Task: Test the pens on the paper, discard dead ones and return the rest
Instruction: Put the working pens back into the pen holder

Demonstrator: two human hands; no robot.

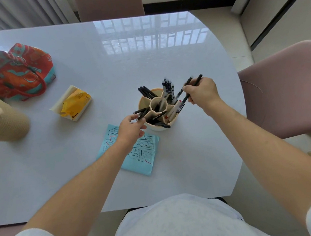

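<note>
Right hand [201, 91] grips black pen [195, 86], top up-right; left hand [130, 129] pinches pens [140, 112] in holder [157, 109].

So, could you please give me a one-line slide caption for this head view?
Right hand holds a black pen over the pen holder; left hand pinches another.

Over the scribbled blue paper [135, 151], the left hand [131, 129] pinches pens beside the pen holder [156, 109] while the right hand [202, 92] grips a black pen [195, 86] above it.
</note>
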